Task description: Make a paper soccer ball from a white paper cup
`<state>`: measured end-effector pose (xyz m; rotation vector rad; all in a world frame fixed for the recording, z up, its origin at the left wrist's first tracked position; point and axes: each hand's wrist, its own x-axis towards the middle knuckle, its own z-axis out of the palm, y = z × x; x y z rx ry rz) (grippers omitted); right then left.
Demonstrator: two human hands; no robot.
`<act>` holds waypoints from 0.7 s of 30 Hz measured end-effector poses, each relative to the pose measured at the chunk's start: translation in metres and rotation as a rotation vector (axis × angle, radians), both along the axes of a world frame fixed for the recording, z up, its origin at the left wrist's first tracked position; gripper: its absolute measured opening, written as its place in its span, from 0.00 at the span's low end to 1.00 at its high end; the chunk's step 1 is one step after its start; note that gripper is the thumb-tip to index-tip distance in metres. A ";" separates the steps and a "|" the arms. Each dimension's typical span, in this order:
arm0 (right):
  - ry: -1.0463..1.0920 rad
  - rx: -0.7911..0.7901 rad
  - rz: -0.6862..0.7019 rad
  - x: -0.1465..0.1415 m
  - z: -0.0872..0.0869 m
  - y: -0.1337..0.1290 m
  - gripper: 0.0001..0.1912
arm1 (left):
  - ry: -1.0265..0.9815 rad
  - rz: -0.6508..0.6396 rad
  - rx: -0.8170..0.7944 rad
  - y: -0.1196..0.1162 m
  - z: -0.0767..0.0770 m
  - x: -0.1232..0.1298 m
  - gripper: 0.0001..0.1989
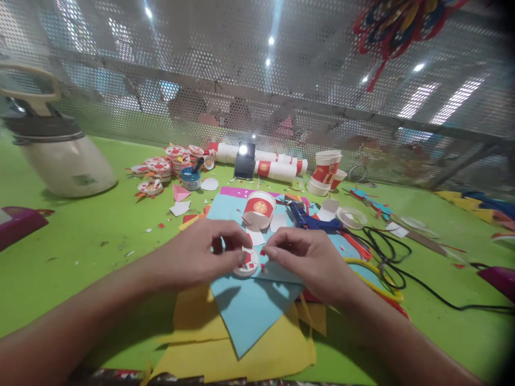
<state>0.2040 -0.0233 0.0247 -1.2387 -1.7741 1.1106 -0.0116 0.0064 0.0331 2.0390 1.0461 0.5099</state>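
A small white disc with red paper pieces on it (250, 266) lies above light blue sheets (241, 316). My left hand (201, 252) has its thumb and forefinger curled at the disc's left edge, the thumb overlapping it. Just right of the disc, my right hand (303, 254) pinches what looks like a tiny red paper piece (263, 251). Other tiny red bits lie below those fingertips. Behind the hands a red and white paper cup (259, 210) leans on the blue sheets, with white paper scraps around it.
A blue glue gun (317, 221), its black cord (426, 297) and yellow-handled scissors (378, 279) lie right. Further back are stacked paper cups (277, 170), a phone (245, 161), a blue jar (190, 179) and decorated discs (159, 167). A spray bottle (68, 161) stands left.
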 end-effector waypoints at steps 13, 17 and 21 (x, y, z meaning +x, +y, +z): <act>-0.183 0.035 -0.089 -0.007 -0.012 0.010 0.08 | 0.451 -0.153 0.239 0.002 -0.011 -0.002 0.31; -0.230 0.059 -0.110 -0.010 -0.013 0.011 0.10 | 0.492 -0.142 0.360 -0.002 -0.019 0.005 0.21; -0.252 0.091 -0.115 -0.010 -0.017 0.014 0.09 | 0.497 -0.130 0.460 -0.004 -0.023 0.010 0.11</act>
